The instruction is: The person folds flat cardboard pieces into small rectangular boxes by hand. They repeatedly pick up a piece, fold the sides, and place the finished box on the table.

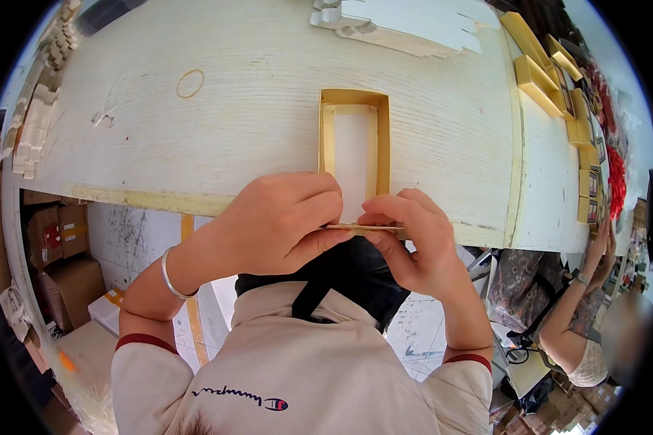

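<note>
My left hand and right hand pinch a thin tan cardboard edge, an open gold oblong box stretching lengthwise away from me

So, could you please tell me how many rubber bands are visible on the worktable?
1: the yellowish rubber band lies on the worktable, left of the open gold box and beyond the left hand. Others may be hidden.

Here's the pale table, an open gold box sitting at twelve o'clock, white card stacked at one, gold boxes past the seam at two! A thin band lies between ten and eleven; near ten, a pale stack, probably card.
</note>
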A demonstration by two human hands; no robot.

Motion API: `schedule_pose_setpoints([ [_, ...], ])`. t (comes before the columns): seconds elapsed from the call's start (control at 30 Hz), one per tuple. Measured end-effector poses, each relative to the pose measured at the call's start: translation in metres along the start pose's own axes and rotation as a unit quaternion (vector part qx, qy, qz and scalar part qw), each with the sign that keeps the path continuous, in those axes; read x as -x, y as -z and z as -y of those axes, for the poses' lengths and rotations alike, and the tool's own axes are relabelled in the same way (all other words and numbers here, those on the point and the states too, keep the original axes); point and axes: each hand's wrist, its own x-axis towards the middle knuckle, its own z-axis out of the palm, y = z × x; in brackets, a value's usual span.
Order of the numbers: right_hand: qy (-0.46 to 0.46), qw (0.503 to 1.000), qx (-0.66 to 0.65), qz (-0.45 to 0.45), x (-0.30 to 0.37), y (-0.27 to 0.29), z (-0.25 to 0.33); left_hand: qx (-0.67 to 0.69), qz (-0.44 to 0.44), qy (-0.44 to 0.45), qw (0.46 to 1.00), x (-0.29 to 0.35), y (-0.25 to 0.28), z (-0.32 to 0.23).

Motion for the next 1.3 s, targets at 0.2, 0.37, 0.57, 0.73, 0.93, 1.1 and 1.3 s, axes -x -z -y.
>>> schedule_pose_setpoints([
  [0.2,-0.021,0.99,-0.053,-0.126,0.007,-0.013,-0.004,0.063,-0.059,0.054,0.995,-0.001,-0.007,-0.009],
  [0.37,-0.018,0.99,0.026,-0.136,0.004,-0.015,0.001,0.18,-0.226,0.135,0.948,-0.007,-0.017,-0.027],
  [0.57,0.093,0.967,0.22,-0.088,0.008,-0.012,-0.004,-0.127,-0.201,-0.036,0.971,0.007,-0.031,-0.009],
  [0.73,0.091,0.939,0.33,-0.03,0.01,-0.017,0.002,-0.231,-0.191,-0.068,0.952,0.007,-0.029,-0.011],
  [0.93,-0.059,0.963,0.23,0.127,-0.014,-0.001,0.018,-0.164,-0.029,0.08,0.983,-0.005,-0.011,-0.028],
  [1.1,-0.069,0.995,0.045,0.053,-0.007,0.008,0.011,-0.092,-0.043,0.076,0.992,-0.009,-0.008,-0.026],
  [1.3,-0.022,0.98,0.195,0.033,0.002,0.023,0.012,-0.122,-0.042,0.067,0.989,-0.009,-0.01,-0.026],
])
